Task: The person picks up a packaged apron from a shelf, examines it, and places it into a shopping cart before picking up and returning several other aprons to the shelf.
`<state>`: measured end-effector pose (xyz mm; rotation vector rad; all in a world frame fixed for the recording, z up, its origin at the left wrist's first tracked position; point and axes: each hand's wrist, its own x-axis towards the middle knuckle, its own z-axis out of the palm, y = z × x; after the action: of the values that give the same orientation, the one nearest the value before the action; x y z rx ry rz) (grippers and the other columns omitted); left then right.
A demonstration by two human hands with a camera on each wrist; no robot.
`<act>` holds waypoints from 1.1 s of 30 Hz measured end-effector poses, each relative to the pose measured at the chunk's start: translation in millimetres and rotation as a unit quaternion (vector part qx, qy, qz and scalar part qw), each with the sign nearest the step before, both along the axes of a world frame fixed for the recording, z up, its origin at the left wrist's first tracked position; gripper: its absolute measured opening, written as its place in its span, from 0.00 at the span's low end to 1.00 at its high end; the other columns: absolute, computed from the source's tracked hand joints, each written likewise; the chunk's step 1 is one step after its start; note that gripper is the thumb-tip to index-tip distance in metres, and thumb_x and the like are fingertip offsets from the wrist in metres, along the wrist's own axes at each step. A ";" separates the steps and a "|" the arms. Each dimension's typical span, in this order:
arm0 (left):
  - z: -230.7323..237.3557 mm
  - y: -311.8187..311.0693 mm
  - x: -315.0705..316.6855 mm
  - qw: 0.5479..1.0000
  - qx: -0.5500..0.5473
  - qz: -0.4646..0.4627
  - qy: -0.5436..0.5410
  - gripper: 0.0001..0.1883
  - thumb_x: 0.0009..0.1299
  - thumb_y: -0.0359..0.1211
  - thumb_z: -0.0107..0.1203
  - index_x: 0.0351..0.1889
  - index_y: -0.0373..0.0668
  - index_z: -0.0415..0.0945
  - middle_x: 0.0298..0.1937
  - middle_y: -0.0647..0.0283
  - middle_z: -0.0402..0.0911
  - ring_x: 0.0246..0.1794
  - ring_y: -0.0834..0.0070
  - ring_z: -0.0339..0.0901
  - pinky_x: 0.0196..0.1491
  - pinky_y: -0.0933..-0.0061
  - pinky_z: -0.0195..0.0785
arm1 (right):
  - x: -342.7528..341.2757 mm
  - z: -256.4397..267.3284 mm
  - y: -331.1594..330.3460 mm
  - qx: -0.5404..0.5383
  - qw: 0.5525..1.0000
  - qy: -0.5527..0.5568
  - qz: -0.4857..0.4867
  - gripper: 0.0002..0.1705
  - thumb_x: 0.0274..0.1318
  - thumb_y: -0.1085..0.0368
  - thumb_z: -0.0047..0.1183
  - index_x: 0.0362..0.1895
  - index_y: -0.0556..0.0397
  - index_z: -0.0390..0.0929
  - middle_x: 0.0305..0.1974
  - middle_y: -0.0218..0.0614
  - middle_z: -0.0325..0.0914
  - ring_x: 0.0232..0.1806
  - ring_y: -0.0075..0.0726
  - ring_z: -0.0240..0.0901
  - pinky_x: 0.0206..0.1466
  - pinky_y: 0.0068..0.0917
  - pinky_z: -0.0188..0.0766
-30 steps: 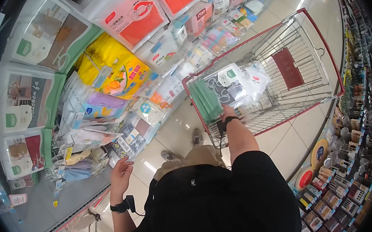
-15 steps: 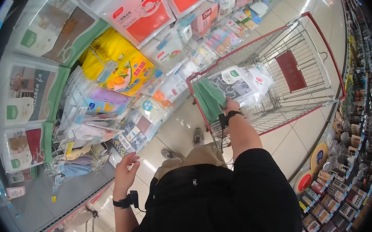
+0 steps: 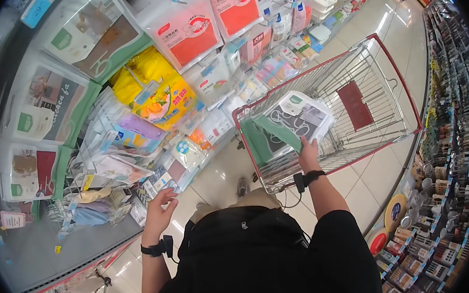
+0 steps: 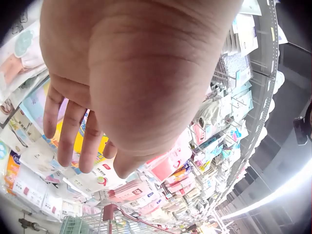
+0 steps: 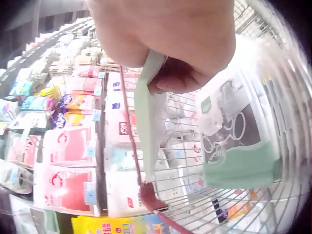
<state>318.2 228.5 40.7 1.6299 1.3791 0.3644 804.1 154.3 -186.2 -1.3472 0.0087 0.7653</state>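
Observation:
My right hand (image 3: 308, 153) is over the near end of the shopping cart (image 3: 355, 105), pinching the edge of a flat green-edged plastic packet (image 3: 281, 131). In the right wrist view the packet's pale green side (image 5: 146, 117) hangs from my curled fingers. Beside it in the cart, similar packets with a grey front, white loop drawings and a green band (image 5: 239, 168) stand in a stack. My left hand (image 3: 160, 214) hangs in the air near the shelf's lower packs, fingers loosely bent, holding nothing; the left wrist view shows its palm (image 4: 141, 83).
The shelf on the left carries red-and-white packs (image 3: 186, 31), yellow bags (image 3: 163, 97) and more green-edged packets (image 3: 46, 103). Across the aisle is a rack of small goods (image 3: 421, 260) with round yellow and red signs. Tiled floor (image 3: 215, 167) shows between shelf and cart.
My right hand has shifted right and toward me, drawing the green edge of the packet over with it. The left hand has barely moved. The head view has shifted slightly.

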 end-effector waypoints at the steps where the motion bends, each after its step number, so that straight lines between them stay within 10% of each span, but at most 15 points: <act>1: -3.2 0.2 0.0 1.000 0.002 -0.011 -0.015 0.19 0.64 0.30 0.58 0.54 0.40 0.72 0.42 0.61 0.83 0.41 0.72 0.79 0.46 0.71 0.70 | 12.1 -17.9 -5.0 0.014 1.000 0.003 0.008 0.45 0.56 0.70 0.55 0.68 0.73 0.38 0.63 0.60 0.56 0.58 0.44 0.65 0.56 0.32 0.68; 4: -10.0 3.7 6.0 0.998 0.002 -0.037 -0.058 0.19 0.65 0.30 0.57 0.55 0.39 0.71 0.43 0.60 0.82 0.42 0.72 0.79 0.47 0.71 0.69 | -8.6 77.4 -4.8 0.070 0.996 0.049 0.000 0.45 0.58 0.71 0.53 0.69 0.70 0.36 0.62 0.59 0.57 0.57 0.42 0.66 0.55 0.32 0.69; 8: -6.0 13.1 24.9 0.992 0.012 -0.086 -0.091 0.21 0.67 0.29 0.56 0.58 0.39 0.67 0.43 0.59 0.82 0.43 0.74 0.79 0.49 0.73 0.69 | -22.6 124.7 -7.4 0.139 0.988 0.025 0.056 0.21 0.62 0.73 0.45 0.59 0.59 0.59 0.53 0.41 0.69 0.51 0.37 0.70 0.52 0.34 0.71; 16: 11.7 27.5 69.4 0.944 -0.079 -0.065 -0.314 0.26 0.70 0.29 0.53 0.65 0.41 0.58 0.49 0.58 0.79 0.46 0.77 0.77 0.51 0.75 0.68 | -89.3 196.9 -2.0 0.157 0.949 -0.031 0.270 0.23 0.60 0.73 0.48 0.59 0.56 0.62 0.51 0.37 0.73 0.51 0.32 0.71 0.54 0.29 0.69; 20: 34.3 11.0 71.7 0.920 -0.155 0.005 -0.359 0.26 0.70 0.26 0.51 0.66 0.41 0.59 0.50 0.60 0.77 0.48 0.78 0.74 0.51 0.75 0.69 | -127.5 211.1 7.0 0.120 0.891 -0.118 0.423 0.19 0.60 0.69 0.50 0.56 0.58 0.68 0.48 0.34 0.75 0.49 0.27 0.70 0.52 0.26 0.67; 30: -19.7 -40.8 -16.4 0.925 0.030 0.219 -0.310 0.18 0.67 0.26 0.54 0.55 0.34 0.69 0.48 0.64 0.78 0.47 0.80 0.72 0.52 0.75 0.66 | -196.9 168.4 44.1 0.133 0.766 -0.090 0.622 0.26 0.54 0.71 0.56 0.58 0.58 0.66 0.42 0.34 0.78 0.44 0.26 0.73 0.48 0.26 0.70; 33: -16.3 -49.8 -48.2 0.927 0.074 0.252 -0.268 0.16 0.68 0.26 0.54 0.54 0.34 0.70 0.46 0.64 0.79 0.45 0.80 0.73 0.50 0.75 0.67 | -196.4 132.6 56.4 0.056 0.701 -0.227 0.673 0.24 0.55 0.68 0.57 0.56 0.58 0.67 0.37 0.33 0.77 0.37 0.23 0.73 0.40 0.22 0.71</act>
<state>270.0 178.7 24.4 1.1355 1.3375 1.1505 607.7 210.7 -53.7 -1.2382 -1.5596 1.5514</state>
